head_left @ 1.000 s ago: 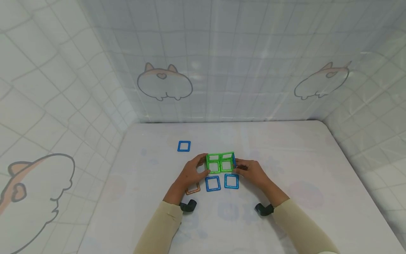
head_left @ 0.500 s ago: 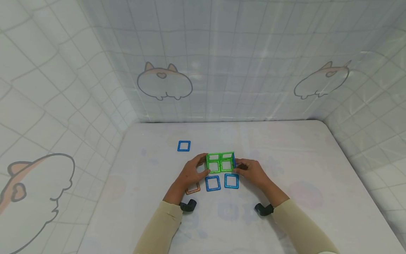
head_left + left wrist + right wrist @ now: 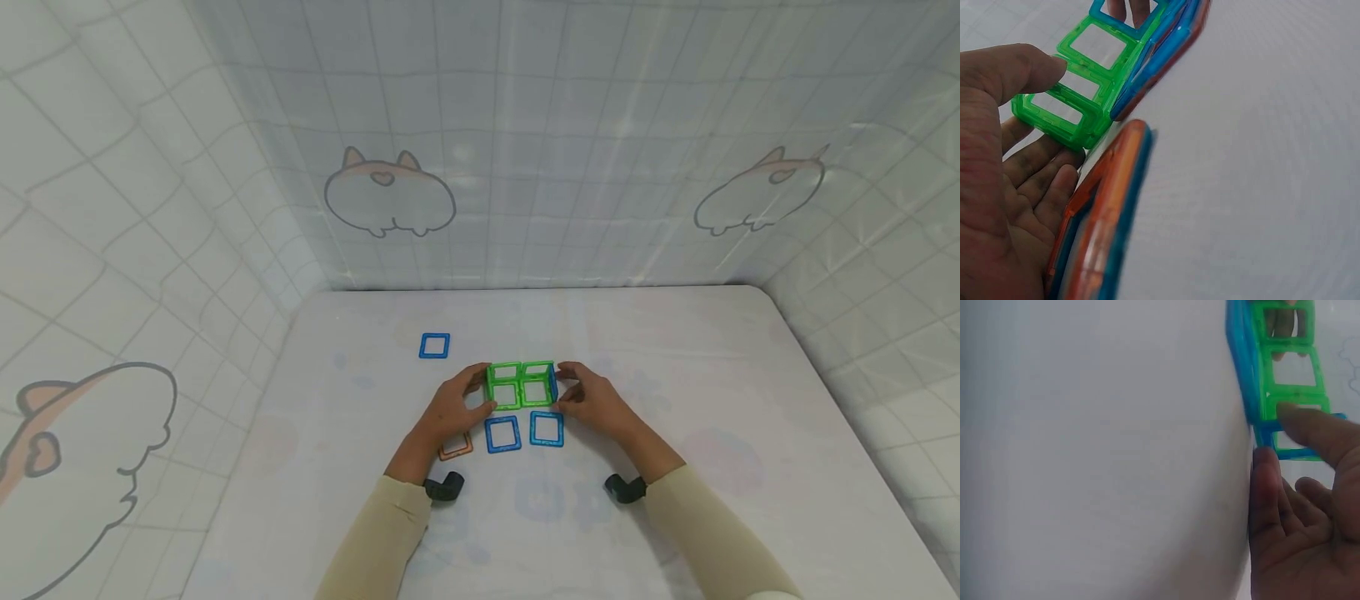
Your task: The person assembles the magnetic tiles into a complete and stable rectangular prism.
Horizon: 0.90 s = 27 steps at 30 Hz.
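A box-like row of green magnetic tiles (image 3: 521, 386) stands on the table between my hands, with square openings in its frames. A blue magnetic tile (image 3: 553, 385) stands upright against its right end. My left hand (image 3: 452, 406) grips the left end, thumb (image 3: 1047, 72) on the near green edge and fingers behind. At the right end is my right hand (image 3: 596, 404). Its thumb (image 3: 1310, 428) lies over the near edge of the blue tile, and a fingertip (image 3: 1265, 459) meets the tile's lower corner. Part of the far side is hidden.
Two blue square tiles (image 3: 502, 434) lie in front of the green row. An orange tile (image 3: 456, 448) is partly under my left hand in the head view; another blue tile (image 3: 434, 346) lies farther back on the left. Beyond the white table (image 3: 675, 333) hangs a gridded curtain.
The fingers of my right hand have shifted up and away from the blue end tile, spreading toward its far side. My left hand and the loose tiles stay put.
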### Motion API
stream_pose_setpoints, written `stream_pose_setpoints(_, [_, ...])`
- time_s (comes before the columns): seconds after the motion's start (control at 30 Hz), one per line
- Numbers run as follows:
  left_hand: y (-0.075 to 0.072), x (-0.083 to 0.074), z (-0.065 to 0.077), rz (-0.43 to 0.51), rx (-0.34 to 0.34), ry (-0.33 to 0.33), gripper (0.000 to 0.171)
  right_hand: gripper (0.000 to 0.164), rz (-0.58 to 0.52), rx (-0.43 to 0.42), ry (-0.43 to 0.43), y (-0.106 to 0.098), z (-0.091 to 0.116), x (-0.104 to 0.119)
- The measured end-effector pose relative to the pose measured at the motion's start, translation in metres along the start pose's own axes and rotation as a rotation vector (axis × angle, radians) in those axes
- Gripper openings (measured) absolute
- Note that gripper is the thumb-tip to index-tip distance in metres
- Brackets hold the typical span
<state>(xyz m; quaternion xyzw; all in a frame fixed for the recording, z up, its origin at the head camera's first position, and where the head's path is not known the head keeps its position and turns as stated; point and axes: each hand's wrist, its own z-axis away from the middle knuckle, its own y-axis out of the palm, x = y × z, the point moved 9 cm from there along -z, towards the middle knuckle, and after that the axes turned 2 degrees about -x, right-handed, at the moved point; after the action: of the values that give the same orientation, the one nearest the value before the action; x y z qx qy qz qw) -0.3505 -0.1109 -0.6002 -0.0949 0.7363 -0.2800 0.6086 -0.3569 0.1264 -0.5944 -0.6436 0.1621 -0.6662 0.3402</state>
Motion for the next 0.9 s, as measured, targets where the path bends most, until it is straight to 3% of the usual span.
stream_pose_setpoints(0.17, [0.000, -0.001, 0.001, 0.008, 0.002, 0.000, 0.070, 0.094, 0.020, 0.056, 0.027, 0.002, -0.007, -0.001])
stream_pose_setpoints(0.3, [0.000, 0.000, 0.001, 0.001, -0.002, -0.005, 0.070, 0.098, -0.004, 0.098, 0.043, 0.002, -0.008, 0.000])
stream_pose_setpoints(0.43, [0.000, 0.001, 0.001, -0.007, -0.009, -0.005, 0.071, 0.083, -0.092, 0.091, 0.037, 0.000, -0.010, 0.002])
stream_pose_setpoints(0.57, [0.001, -0.001, 0.002, 0.004, -0.001, 0.002, 0.071, 0.062, -0.143, 0.015, 0.027, -0.004, -0.010, 0.007])
stream_pose_setpoints(0.73, [0.001, -0.002, 0.002, 0.009, 0.003, 0.000, 0.071, 0.049, -0.035, -0.098, 0.003, -0.011, -0.013, 0.021])
stream_pose_setpoints(0.9, [0.000, -0.001, 0.001, 0.009, 0.003, 0.006, 0.071, 0.041, 0.045, -0.110, -0.029, -0.012, -0.021, 0.030])
